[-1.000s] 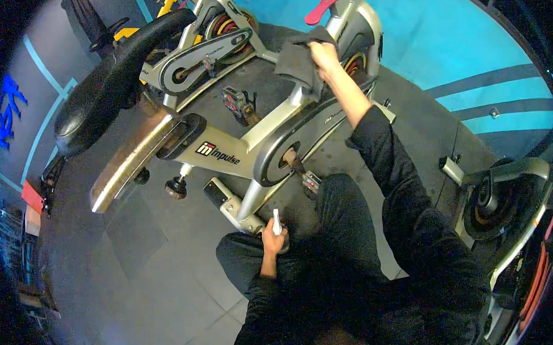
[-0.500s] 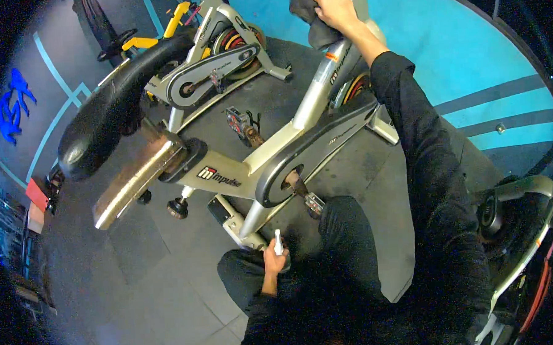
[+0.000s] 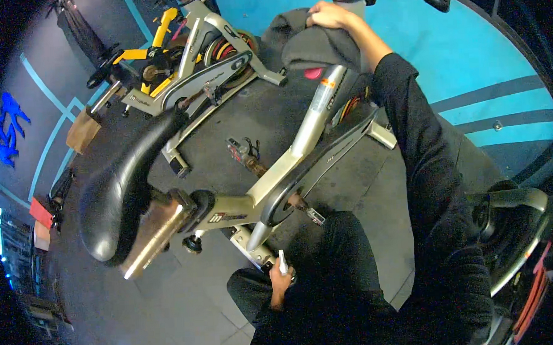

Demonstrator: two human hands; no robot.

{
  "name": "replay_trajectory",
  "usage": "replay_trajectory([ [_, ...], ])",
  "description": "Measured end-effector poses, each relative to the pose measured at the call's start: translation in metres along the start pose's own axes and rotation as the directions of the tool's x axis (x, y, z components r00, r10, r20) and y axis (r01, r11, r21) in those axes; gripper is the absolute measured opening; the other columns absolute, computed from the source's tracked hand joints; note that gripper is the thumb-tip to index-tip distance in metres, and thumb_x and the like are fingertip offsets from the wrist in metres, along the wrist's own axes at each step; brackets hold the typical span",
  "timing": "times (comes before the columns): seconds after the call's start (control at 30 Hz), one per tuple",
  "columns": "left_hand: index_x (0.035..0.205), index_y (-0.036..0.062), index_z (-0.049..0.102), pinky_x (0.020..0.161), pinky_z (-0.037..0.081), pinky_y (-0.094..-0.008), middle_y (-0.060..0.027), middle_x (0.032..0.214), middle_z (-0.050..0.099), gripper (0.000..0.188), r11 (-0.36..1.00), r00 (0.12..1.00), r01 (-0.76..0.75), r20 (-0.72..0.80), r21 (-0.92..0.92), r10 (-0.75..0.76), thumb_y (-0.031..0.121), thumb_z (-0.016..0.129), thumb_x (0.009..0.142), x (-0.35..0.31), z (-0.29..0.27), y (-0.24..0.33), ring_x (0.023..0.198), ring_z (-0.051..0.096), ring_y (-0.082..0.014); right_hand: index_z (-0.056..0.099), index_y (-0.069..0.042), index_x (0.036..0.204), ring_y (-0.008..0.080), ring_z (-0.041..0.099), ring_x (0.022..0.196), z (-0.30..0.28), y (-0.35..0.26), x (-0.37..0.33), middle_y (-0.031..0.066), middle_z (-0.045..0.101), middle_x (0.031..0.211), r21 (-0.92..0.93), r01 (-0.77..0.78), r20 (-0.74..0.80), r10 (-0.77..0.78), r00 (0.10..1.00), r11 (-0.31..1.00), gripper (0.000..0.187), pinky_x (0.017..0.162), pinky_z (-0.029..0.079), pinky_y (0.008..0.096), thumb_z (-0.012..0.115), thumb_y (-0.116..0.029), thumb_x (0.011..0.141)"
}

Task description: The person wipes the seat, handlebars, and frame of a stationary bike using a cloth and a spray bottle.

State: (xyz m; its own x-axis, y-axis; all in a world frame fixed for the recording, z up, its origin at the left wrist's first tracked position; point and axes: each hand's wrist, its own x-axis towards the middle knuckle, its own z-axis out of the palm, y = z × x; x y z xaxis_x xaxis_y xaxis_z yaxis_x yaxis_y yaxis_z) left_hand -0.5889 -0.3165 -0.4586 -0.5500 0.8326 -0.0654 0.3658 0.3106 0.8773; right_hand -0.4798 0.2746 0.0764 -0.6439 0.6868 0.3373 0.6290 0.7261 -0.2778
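Note:
My right hand [image 3: 328, 15] grips a dark grey cloth [image 3: 320, 47], which drapes over the front post of a silver exercise bike [image 3: 309, 118]. A red knob [image 3: 313, 73] peeks out under the cloth's lower edge. Down by my knee, my left hand [image 3: 281, 278] is closed around what looks like a spray bottle [image 3: 283, 262]; its white top sticks up above the fingers, while most of its body is hidden. The bike's black saddle [image 3: 114, 204] is at the left, and one pedal [image 3: 315, 216] is just in front of my leg.
A second silver bike [image 3: 207, 70] stands at the far left, with a yellow-framed one [image 3: 159, 36] behind it. Another machine [image 3: 512, 205] is close on my right. A blue wall [image 3: 407, 49] lies beyond the handlebar end. A cardboard box [image 3: 83, 130] rests near the left wall.
The view has shifted, so the saddle appears lower. The grey cloth now spreads wider over the post, and the red knob shows beneath it. My left hand still holds the bottle.

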Motion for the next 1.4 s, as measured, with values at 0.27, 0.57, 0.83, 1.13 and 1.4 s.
replay_trajectory([
  [0.27,0.119,0.0098,0.057,0.067,0.050,-0.0460,-0.0192,0.089,0.066,0.050,0.980,0.968,-0.106,0.241,0.171,0.063,0.031,0.073,0.077,-0.037,-0.031,0.061,0.083,0.065,-0.0398,0.068,-0.007,0.104,0.0379,0.060,0.103,0.044,-0.032,-0.065,0.0215,0.063,0.111,-0.037,-0.079,-0.595,0.041,0.802,0.996,0.040,0.092,0.048,0.0469,0.068,-0.033,0.074],
  [0.57,0.112,0.0101,0.061,0.065,0.053,-0.0392,-0.0086,0.084,0.068,0.037,0.975,0.965,0.176,0.222,-0.138,-0.143,0.022,0.074,0.080,-0.086,-0.100,0.178,0.073,0.067,-0.0258,0.063,0.008,0.111,0.0346,0.049,0.126,0.036,-0.002,-0.127,0.0213,0.043,0.145,-0.219,-0.023,-0.481,-0.087,0.872,0.975,0.043,0.106,0.041,0.0400,0.059,-0.002,0.069],
  [0.83,0.103,0.0052,0.060,0.070,0.052,-0.0394,-0.0153,0.087,0.068,0.034,0.991,0.984,0.127,0.121,0.032,-0.130,0.024,0.073,0.077,-0.089,-0.220,0.367,0.079,0.068,-0.0322,0.065,-0.004,0.106,0.0427,0.062,0.095,0.066,0.042,-0.196,0.0267,0.064,0.106,0.259,-0.330,0.040,0.331,0.943,0.908,0.033,0.081,0.051,0.0470,0.065,-0.020,0.076],
  [1.13,0.112,0.0033,0.061,0.075,0.052,-0.0319,-0.0056,0.087,0.067,0.036,0.971,0.998,0.022,-0.048,-0.238,-0.034,0.006,0.068,0.078,-0.065,-0.328,0.463,0.080,0.064,-0.0156,0.059,0.005,0.119,0.0408,0.059,0.110,-0.047,-0.036,-0.211,0.0268,0.064,0.113,0.552,-0.774,-0.036,0.937,0.348,0.309,0.047,0.094,0.045,0.0448,0.059,-0.022,0.080],
  [1.4,0.113,0.0012,0.058,0.079,0.051,-0.0317,-0.0073,0.090,0.065,0.038,0.967,0.968,0.143,-0.174,-0.213,-0.182,0.001,0.067,0.076,-0.059,-0.329,0.501,0.084,0.062,-0.0158,0.056,-0.001,0.124,0.0414,0.041,0.130,-0.190,0.030,-0.031,0.0246,0.045,0.139,0.279,-0.473,-0.502,0.547,0.670,0.836,0.044,0.107,0.034,0.0490,0.053,-0.027,0.089],
])
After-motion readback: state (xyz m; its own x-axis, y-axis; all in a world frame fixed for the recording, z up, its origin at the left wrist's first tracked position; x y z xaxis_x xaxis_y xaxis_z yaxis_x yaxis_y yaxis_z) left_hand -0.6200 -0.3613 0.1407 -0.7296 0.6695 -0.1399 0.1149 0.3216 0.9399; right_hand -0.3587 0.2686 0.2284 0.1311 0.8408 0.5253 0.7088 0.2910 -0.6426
